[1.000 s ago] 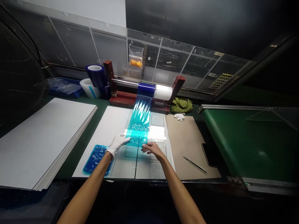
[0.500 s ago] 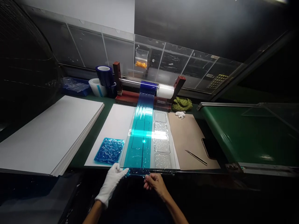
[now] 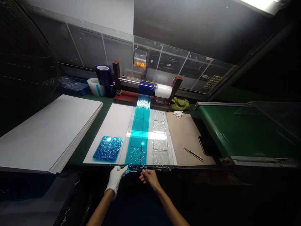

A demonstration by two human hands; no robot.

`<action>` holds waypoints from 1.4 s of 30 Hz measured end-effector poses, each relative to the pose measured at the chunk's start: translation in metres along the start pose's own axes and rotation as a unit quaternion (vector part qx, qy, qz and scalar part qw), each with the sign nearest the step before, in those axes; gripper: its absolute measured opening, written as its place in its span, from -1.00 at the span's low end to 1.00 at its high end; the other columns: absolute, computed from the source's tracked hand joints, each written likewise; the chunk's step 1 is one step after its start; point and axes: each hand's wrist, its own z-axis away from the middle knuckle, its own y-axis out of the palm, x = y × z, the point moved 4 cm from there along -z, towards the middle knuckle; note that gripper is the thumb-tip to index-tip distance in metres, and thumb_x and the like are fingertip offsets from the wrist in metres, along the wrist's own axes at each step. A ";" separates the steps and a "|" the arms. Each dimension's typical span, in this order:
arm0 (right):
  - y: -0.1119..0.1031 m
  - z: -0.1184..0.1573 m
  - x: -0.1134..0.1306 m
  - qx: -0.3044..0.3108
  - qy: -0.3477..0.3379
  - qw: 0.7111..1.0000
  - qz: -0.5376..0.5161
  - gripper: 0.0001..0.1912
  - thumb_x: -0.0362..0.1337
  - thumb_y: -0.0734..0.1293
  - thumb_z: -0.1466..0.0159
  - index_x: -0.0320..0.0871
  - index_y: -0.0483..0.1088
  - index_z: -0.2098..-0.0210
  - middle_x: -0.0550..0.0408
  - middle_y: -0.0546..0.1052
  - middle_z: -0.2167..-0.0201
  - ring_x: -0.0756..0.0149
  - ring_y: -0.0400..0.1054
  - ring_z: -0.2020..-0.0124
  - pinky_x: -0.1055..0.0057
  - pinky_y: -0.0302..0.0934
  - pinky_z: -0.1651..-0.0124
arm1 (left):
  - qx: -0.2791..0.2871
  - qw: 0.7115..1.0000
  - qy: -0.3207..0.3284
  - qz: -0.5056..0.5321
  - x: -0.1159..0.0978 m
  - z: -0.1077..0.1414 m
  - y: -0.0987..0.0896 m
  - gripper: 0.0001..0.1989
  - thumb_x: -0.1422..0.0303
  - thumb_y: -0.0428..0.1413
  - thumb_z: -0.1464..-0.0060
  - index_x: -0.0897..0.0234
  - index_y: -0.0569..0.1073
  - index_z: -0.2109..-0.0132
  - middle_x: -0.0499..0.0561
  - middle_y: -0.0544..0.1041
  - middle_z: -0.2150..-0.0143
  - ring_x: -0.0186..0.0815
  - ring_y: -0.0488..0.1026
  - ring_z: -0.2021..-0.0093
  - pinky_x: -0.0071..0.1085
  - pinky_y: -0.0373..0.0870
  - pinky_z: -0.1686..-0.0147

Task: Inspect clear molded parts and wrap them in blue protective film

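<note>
A strip of blue film (image 3: 138, 127) runs from a blue roll (image 3: 146, 88) on a rod down over a clear sheet (image 3: 124, 150) with outlined rectangles. My left hand (image 3: 115, 180), in a white glove, pinches the strip's near left corner at the table's front edge. The near right corner is between the thumb and fingers of my bare right hand (image 3: 150, 178). Near the hands the film looks crinkled against the sheet; farther up it is smooth. Right of the strip, a column of clear rectangles (image 3: 160, 144) shows a crinkled surface.
A stack of blue film pieces (image 3: 108, 149) lies left of the strip, beside a thick pile of white sheets (image 3: 54, 125). Tweezers (image 3: 192, 154) and a phone (image 3: 205, 145) rest on brown board (image 3: 181, 138). A red roll stand (image 3: 128, 98) and spare rolls (image 3: 103, 77) stand behind.
The strip's near part has gone from smooth to crinkled, lying on the sheet. Both hands have stayed at the front edge with its end. The whole view has shifted slightly.
</note>
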 end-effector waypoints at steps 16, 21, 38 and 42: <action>-0.317 0.006 0.070 -0.372 -0.087 0.841 0.383 -0.75 -0.22 0.26 -0.11 -0.17 0.43 0.25 -0.13 0.43 0.17 0.06 0.26 0.05 0.17 0.14 0.04 | 0.007 0.976 -0.017 -0.215 -0.005 0.028 -0.023 -0.53 -0.03 0.19 0.20 0.21 0.38 0.25 -0.10 0.40 0.53 -0.24 0.40 0.48 -0.38 0.31 0.44; -0.323 -0.002 0.066 -0.323 -0.103 0.814 0.473 -0.79 -0.27 0.17 -0.21 -0.19 0.40 0.29 -0.07 0.43 0.31 0.14 0.31 0.23 0.28 0.17 0.20 | 0.008 0.835 0.207 -0.510 -0.057 0.036 0.048 -0.68 0.19 -0.10 -0.16 0.13 0.40 0.03 -0.03 0.44 0.33 -0.29 0.41 0.35 -0.44 0.31 0.35; -0.137 -0.052 0.114 -0.049 -0.226 0.713 0.662 -0.71 -0.32 0.09 -0.37 -0.07 0.42 0.28 0.13 0.46 0.35 0.40 0.30 0.40 0.47 -0.13 0.49 | 0.034 0.663 0.259 -0.701 -0.039 -0.010 0.166 -0.43 0.63 -0.17 -0.11 -0.03 0.31 -0.15 0.20 0.35 0.20 -0.20 0.34 0.32 -0.33 0.24 0.40; -0.120 -0.063 0.117 -0.013 -0.240 0.686 0.687 -0.73 -0.35 0.09 -0.36 -0.10 0.40 0.31 0.12 0.46 0.34 0.38 0.28 0.39 0.43 -0.20 0.50 | 0.019 0.657 0.260 -0.707 -0.036 -0.010 0.169 -0.47 0.61 -0.16 -0.14 -0.01 0.31 -0.15 0.19 0.34 0.23 -0.21 0.33 0.32 -0.34 0.24 0.41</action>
